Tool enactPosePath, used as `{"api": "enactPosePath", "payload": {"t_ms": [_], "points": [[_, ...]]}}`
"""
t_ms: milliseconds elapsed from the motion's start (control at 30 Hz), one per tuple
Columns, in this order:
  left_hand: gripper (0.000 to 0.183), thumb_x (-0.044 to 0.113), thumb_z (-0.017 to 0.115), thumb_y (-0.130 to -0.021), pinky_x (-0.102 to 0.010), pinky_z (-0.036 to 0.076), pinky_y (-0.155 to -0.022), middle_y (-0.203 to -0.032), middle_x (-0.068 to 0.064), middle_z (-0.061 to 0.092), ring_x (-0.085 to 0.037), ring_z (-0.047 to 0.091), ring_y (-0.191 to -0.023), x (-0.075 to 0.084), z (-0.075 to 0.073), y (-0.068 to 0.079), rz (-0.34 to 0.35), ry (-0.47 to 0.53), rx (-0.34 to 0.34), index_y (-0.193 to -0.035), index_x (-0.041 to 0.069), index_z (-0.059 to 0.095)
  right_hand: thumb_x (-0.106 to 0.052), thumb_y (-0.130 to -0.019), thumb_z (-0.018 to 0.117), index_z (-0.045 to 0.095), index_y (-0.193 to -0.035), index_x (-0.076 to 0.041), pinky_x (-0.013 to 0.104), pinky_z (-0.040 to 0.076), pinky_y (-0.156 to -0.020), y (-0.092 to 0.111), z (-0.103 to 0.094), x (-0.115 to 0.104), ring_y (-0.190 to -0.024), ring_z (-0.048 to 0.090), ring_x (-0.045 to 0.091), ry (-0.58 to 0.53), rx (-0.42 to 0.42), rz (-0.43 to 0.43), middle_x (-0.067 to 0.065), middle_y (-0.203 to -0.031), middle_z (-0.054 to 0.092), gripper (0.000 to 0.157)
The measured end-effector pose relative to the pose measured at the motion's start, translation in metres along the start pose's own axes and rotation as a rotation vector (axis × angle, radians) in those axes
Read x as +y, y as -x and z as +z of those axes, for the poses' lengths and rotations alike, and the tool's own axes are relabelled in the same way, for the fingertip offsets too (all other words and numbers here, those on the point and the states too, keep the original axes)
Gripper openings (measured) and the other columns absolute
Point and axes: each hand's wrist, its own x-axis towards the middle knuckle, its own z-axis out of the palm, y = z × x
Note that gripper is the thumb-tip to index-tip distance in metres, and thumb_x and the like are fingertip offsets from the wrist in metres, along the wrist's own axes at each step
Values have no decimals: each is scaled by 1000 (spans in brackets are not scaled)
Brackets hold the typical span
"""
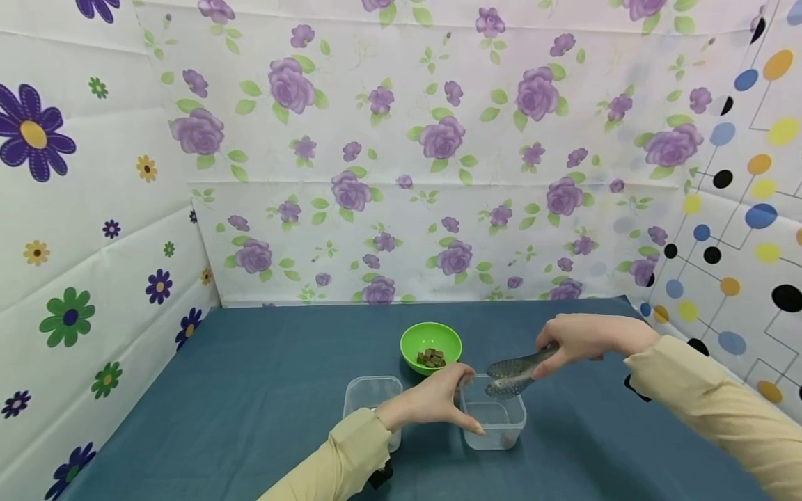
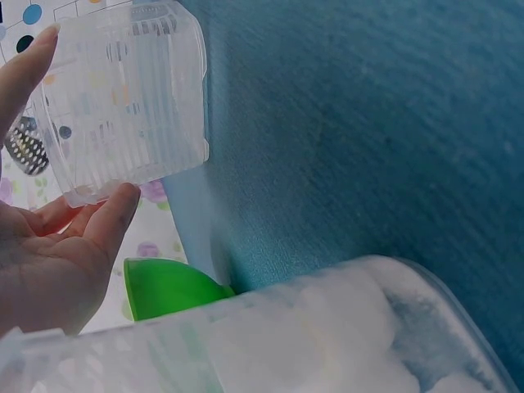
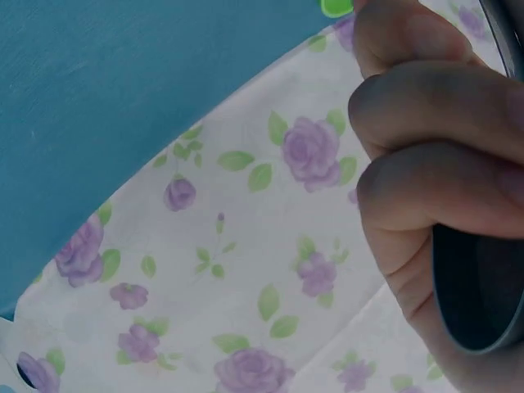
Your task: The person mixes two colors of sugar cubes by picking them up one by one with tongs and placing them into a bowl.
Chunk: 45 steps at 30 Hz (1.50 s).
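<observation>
2 clear tubs (image 1: 371, 391), plus 1 green bowl (image 1: 429, 332) of brown cubes (image 1: 431, 358) closer to the worktop's (image 1: 282, 390) far edge. Left hand (image 1: 434, 400) has fingers spread wide, gripping the right-hand tub (image 1: 491, 438); right hand's (image 1: 575, 337) are curled round 1 pair of tongs (image 1: 514, 367) over it.
</observation>
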Motion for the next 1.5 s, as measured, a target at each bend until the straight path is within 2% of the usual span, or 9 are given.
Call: {"api": "enactPosePath", "payload": {"t_ms": [200,467,600,767,967,1200,1500], "points": [[78,29,75,-76,-23,41,-83,-128,-14,38,-22,43,-112,0,0,0,4,-3,2,-134,0,33,-48,-77,67,62,-65,-25,20,25,-34,-4,1,-13,-33,25,5,83,-25,-41,-9,-45,33,26],[78,31,76,-74,-23,42,-80,-122,-7,41,-20,46,-106,-1,1,-1,1,-25,10,-133,1,35,-46,-74,70,46,-50,-21,22,23,-36,-14,4,-30,-32,22,6,172,-62,7,-10,-39,27,42],[78,31,76,-74,-23,42,-80,-122,-10,41,-17,47,-103,-1,1,-1,3,-29,14,-132,1,35,-43,-72,73,47,-47,-21,23,22,-36,-20,8,-37,-32,23,6,217,-85,25,-10,-38,29,42],[77,30,76,-75,-23,41,-81,-122,-11,41,-21,46,-106,-2,1,-1,12,-12,11,-132,1,35,-41,-69,76,52,-45,-18,24,22,-36,-26,12,-45,-32,24,7,251,-99,51,-9,-36,30,41],[77,29,76,-75,-24,42,-81,-123,-12,40,-22,46,-108,-1,0,-1,5,4,3,-132,0,34,-40,-68,78,45,-41,-20,25,21,-36,-30,16,-49,-31,23,7,279,-103,88,-8,-35,27,46],[76,30,76,-75,-24,42,-82,-123,-12,41,-22,45,-108,-1,0,-1,0,8,7,-132,1,35,-36,-68,78,58,-45,-19,24,22,-36,-35,19,-55,-32,26,7,293,-122,110,-7,-36,32,35],[76,29,76,-75,-24,42,-82,-122,-12,41,-22,46,-107,1,0,0,9,-3,6,-132,-1,35,-32,-67,79,40,-41,-21,24,20,-35,-37,23,-52,-31,23,7,338,-56,68,-9,-36,23,48]]}}
